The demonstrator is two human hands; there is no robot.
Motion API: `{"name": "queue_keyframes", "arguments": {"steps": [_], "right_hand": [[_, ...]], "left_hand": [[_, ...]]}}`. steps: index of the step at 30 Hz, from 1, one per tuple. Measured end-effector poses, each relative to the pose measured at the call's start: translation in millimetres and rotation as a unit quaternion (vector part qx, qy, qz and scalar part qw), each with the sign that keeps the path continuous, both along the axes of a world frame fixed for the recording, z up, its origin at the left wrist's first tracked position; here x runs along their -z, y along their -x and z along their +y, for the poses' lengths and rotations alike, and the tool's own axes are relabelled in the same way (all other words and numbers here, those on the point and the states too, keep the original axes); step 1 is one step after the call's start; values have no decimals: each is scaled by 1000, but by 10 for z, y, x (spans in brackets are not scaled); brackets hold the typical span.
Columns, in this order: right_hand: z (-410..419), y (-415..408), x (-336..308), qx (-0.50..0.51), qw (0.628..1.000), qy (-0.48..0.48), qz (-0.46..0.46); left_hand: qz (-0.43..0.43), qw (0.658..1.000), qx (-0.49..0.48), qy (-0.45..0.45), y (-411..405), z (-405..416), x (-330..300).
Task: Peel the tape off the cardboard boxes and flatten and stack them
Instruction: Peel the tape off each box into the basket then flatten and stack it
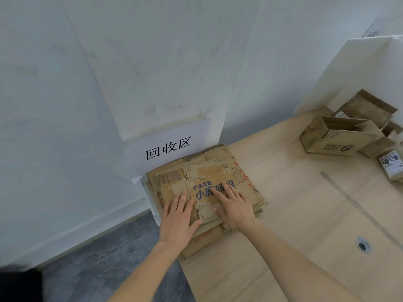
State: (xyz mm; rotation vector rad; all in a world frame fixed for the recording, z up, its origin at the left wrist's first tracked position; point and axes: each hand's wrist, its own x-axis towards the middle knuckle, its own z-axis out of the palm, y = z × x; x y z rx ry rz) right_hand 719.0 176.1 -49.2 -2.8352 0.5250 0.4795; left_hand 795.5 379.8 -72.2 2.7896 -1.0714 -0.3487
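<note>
Counter (294, 214) is a pale wood surface running from the near edge out to the far right; its left edge drops to dark floor (98, 258). White wall (65, 105) closes the left and back, so open room is only to the right.

Stack of flattened boxes (242, 186) sits in the counter's far-left corner, tight against the wall under a paper sign (169, 147). Stack's long axis runs roughly toward the wall, away from the person. Bottom sheet pokes out toward the near edge, so the pile isn't squared. Stack's left side sits at the counter's left edge, no margin there.

Unflattened boxes (331, 136) are well apart at far right, flaps up, beside a leaning white board (349, 73). Whether tape remains on them, can't tell.

Both hands are on the top sheet (209, 171), directly ahead. Left hand (177, 216) lies flat, fingers straight, pressing the left part. Right hand (234, 205) is flat too, fingers spread over the blue print, pressing down. Neither grips anything.

Judgement: this is the press-flat step on the stack. The next box lies to the right, so the right hand is nearer and has a clear path across bare counter. Risk: a sideways push could slide sheets off the left edge.
</note>
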Motion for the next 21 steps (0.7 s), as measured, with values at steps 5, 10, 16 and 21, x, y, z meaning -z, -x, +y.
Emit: {"name": "queue_keyframes", "arguments": {"steps": [5, 10, 16, 21], "right_hand": [[-110, 313, -357, 17, 999, 5, -51], [-402, 1112, -870, 65, 995, 22, -78], [-870, 2739, -1638, 136, 983, 72, -97], [-1135, 4543, -2277, 189, 967, 110, -133]], "left_hand": [[-33, 999, 27, 21, 127, -164, -387], [-65, 992, 85, 59, 636, -572, -926], [-106, 978, 149, 104, 1847, -1172, -1707], [-117, 965, 171, 163, 3381, -1583, -2373]]}}
